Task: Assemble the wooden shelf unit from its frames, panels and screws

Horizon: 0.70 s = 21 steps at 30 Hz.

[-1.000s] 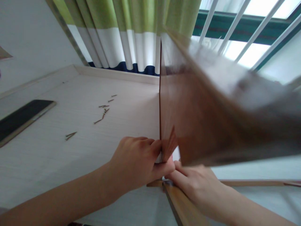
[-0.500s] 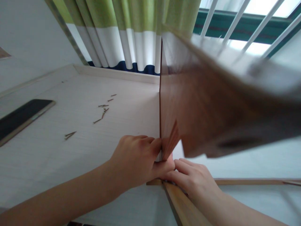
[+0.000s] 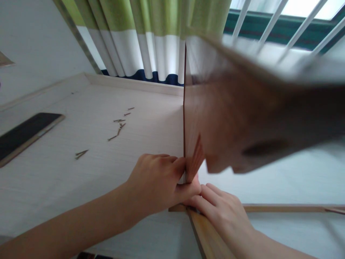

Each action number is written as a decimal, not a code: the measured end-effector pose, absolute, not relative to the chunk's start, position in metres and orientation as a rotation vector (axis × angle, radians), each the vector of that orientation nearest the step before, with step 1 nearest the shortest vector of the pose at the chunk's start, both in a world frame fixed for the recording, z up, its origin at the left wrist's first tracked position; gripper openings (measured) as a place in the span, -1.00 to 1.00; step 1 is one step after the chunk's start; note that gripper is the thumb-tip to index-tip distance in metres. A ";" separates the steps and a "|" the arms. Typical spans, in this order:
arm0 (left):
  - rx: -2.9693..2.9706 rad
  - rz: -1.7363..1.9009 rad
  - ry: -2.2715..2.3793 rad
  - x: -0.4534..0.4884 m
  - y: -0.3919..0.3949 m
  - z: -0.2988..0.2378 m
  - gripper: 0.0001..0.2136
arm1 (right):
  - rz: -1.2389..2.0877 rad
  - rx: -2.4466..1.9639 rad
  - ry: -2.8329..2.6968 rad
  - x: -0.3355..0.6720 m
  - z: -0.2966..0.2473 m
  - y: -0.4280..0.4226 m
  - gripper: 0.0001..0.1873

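Note:
A brown wooden panel [image 3: 223, 118] stands upright, its near part blurred close to the camera, with a notched lower edge. My left hand [image 3: 159, 180] is closed around the panel's lower corner, fingers on its left face and thumb beneath. Touching it from the right, my right hand [image 3: 221, 208] is closed, its fingertips pressed at the end of a light wooden strip [image 3: 208, 237] that runs toward me. The fingertips are partly hidden, so whether they pinch anything small there I cannot make out.
Several screws [image 3: 118, 124] lie scattered on the white surface [image 3: 91, 187]. Farther left is a dark flat slab [image 3: 29, 133] with a pale edge. Another thin wooden strip [image 3: 285, 208] lies at right. Behind are a green and white curtain [image 3: 151, 39] and white bars [image 3: 272, 21].
The near part of the panel has shifted slightly, its notched lower edge a little higher and farther left. Both hands keep practically the same place and hold.

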<state>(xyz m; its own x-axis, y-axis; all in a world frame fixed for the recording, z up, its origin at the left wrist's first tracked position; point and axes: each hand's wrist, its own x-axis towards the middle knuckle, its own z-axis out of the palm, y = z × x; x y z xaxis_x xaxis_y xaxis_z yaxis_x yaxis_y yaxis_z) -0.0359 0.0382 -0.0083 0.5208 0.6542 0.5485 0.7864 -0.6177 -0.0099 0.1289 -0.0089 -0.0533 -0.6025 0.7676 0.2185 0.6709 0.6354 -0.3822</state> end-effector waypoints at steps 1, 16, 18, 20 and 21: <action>-2.511 -0.756 -1.214 -0.036 0.038 -0.008 -0.78 | 0.370 -1.140 -2.518 0.130 -0.053 -0.008 -0.74; -2.484 -0.695 -1.232 -0.037 0.040 -0.011 -0.85 | 0.303 -1.054 -2.492 0.127 -0.058 -0.005 -0.81; -2.467 -0.665 -1.229 -0.036 0.041 -0.012 -0.84 | 0.299 -1.008 -2.508 0.128 -0.059 -0.006 -0.78; -2.451 -0.662 -1.227 -0.036 0.042 -0.013 -0.81 | 0.307 -0.979 -2.525 0.129 -0.061 -0.007 -0.78; -2.446 -0.675 -1.221 -0.036 0.042 -0.013 -0.79 | 0.312 -0.976 -2.529 0.130 -0.061 -0.007 -0.78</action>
